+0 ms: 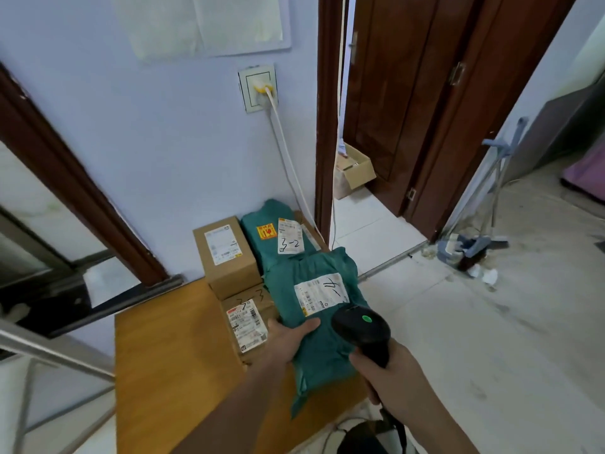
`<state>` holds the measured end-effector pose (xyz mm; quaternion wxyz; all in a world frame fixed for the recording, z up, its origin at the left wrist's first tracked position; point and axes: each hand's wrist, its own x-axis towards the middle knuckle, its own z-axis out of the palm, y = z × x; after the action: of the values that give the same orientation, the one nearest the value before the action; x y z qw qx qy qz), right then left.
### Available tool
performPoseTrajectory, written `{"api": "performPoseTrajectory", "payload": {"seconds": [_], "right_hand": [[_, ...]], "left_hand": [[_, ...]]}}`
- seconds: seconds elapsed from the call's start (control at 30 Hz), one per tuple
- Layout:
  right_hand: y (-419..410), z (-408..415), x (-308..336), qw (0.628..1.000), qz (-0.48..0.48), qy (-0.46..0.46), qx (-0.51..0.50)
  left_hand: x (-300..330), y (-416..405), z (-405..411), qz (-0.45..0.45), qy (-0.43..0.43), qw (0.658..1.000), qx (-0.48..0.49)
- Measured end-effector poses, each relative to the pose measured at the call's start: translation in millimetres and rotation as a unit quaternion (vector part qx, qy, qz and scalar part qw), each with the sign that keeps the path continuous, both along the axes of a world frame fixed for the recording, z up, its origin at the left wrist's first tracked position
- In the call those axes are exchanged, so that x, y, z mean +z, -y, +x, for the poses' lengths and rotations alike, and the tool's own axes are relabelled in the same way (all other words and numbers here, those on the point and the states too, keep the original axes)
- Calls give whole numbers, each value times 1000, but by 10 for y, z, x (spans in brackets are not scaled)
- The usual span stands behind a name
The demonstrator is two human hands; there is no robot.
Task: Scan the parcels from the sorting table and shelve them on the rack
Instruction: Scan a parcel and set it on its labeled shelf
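Note:
A green bag parcel (314, 322) with a white label lies at the right side of the wooden sorting table (170, 365). My left hand (288, 339) grips its left edge, thumb on top. My right hand (383, 371) holds a black barcode scanner (360, 329) with a green light lit, its head just above the parcel's label. Behind it lies a second green parcel (268, 231) marked 3-2. A tall cardboard box (226, 257) and a flat box (245, 319) marked 3-3 sit left of the green parcels.
A white cable (288, 158) runs from a wall socket down behind the parcels. A metal frame (49, 352) stands at the lower left. An open doorway with a carton (353, 168) is at the back right, and a broom and dustpan (474, 244) lean by the door.

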<state>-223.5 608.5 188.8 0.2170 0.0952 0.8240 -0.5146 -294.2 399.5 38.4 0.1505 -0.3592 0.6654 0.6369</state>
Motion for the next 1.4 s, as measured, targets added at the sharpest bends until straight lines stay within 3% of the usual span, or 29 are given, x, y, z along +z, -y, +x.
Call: {"api": "performPoseTrajectory", "payload": {"seconds": [0.13, 0.23, 0.4, 0.57, 0.7, 0.83, 0.9, 0.97, 1.07, 1.17, 1.4], "right_hand": [[18, -6, -31, 999, 10, -24, 29], [57, 5, -6, 999, -5, -15, 30], [59, 44, -49, 998, -19, -5, 54], [101, 58, -78, 998, -3, -3, 55], [146, 60, -123, 998, -2, 3, 66], [217, 43, -156, 998, -15, 15, 64], [271, 34, -160, 998, -21, 20, 64], [344, 22, -153, 997, -23, 19, 67], [446, -5, -153, 997, -13, 19, 79], [522, -11, -169, 996, 0, 15, 85], [576, 33, -164, 996, 6, 19, 89]], "left_hand": [[22, 199, 35, -17, -21, 999, -31], [244, 414, -20, -43, -7, 991, -124], [586, 763, -477, -107, 37, 946, -305], [703, 930, -804, -126, 61, 917, -375], [581, 914, -772, -131, 45, 928, -346], [414, 919, -538, -242, -6, 938, -248], [353, 867, -334, -319, 1, 927, -198], [326, 765, -124, -338, 21, 935, -107], [160, 606, 79, -214, 93, 969, 79], [-16, 561, 166, -15, 136, 965, 226], [63, 345, 390, 320, 99, 905, 262]]}}
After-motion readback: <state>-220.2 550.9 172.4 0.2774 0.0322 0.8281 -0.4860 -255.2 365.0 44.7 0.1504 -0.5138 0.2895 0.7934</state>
